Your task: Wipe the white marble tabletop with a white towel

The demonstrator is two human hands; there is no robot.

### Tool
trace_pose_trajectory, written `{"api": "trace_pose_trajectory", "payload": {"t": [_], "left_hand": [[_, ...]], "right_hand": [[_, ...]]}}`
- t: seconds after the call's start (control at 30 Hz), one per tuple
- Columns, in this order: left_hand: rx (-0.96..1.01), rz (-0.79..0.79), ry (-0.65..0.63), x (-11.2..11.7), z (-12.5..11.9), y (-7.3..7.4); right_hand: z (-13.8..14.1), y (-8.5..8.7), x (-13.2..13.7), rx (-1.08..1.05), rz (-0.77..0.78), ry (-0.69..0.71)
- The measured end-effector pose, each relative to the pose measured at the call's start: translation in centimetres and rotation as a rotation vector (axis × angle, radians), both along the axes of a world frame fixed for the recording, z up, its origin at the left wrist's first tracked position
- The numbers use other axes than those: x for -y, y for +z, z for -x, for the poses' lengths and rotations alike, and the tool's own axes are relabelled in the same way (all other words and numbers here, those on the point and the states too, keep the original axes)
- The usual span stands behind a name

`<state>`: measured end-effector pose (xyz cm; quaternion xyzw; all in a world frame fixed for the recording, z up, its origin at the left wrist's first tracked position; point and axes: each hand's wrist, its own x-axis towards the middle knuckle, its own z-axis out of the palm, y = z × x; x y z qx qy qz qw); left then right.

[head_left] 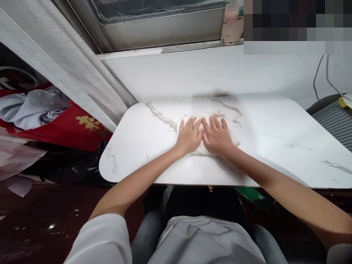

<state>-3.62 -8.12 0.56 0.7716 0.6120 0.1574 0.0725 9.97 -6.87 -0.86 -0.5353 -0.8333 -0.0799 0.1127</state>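
A small white cloth (233, 134), pale and hard to tell from the surface, lies folded flat on the white marble table (275, 146). My left hand (189, 137) and my right hand (217, 136) rest side by side on top of it, thumbs touching. Both palms press down with the fingers stretched out flat and pointing away from me. Most of the cloth is hidden under the hands; only its edges show around the fingertips and to the right.
A grey curtain (68, 66) hangs at the left beside the window sill (165, 49). Red and grey fabric (55, 117) is piled left of the table. A bottle (232, 22) stands on the sill. A slatted grey device (334, 119) and cables sit at the right.
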Motion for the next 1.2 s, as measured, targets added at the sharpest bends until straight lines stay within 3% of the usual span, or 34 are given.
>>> {"api": "trace_pose_trajectory", "payload": {"t": [0.13, 0.27, 0.37, 0.47, 0.6, 0.8, 1.03, 1.2], "left_hand": [[0.001, 0.026, 0.005, 5.5, 0.6, 0.3], [0.010, 0.058, -0.011, 9.4, 1.4, 0.6], [0.027, 0.097, -0.013, 10.8, 1.9, 0.8], [0.074, 0.136, -0.002, 10.6, 2.5, 1.0], [0.149, 0.175, 0.072, 7.9, 3.7, 0.8], [0.097, 0.065, 0.191, 0.1, 6.7, -0.2], [0.068, 0.040, 0.120, -9.4, 10.9, -0.1], [0.116, -0.008, 0.106, -12.8, 12.3, -0.2]], "right_hand": [[0.2, 0.2, 5.4, 0.022, -0.024, 0.048], [0.6, 0.4, 9.0, 0.040, -0.058, 0.097], [1.0, 0.7, 10.1, 0.061, -0.055, 0.122], [1.5, 1.0, 9.7, 0.088, -0.036, 0.135], [2.9, 0.9, 6.8, 0.103, -0.043, 0.186], [6.4, 0.5, -2.1, -0.023, -0.025, 0.258], [10.9, 0.4, -11.2, -0.147, 0.025, 0.191], [12.5, 0.2, -14.0, -0.209, -0.005, 0.164]]}}
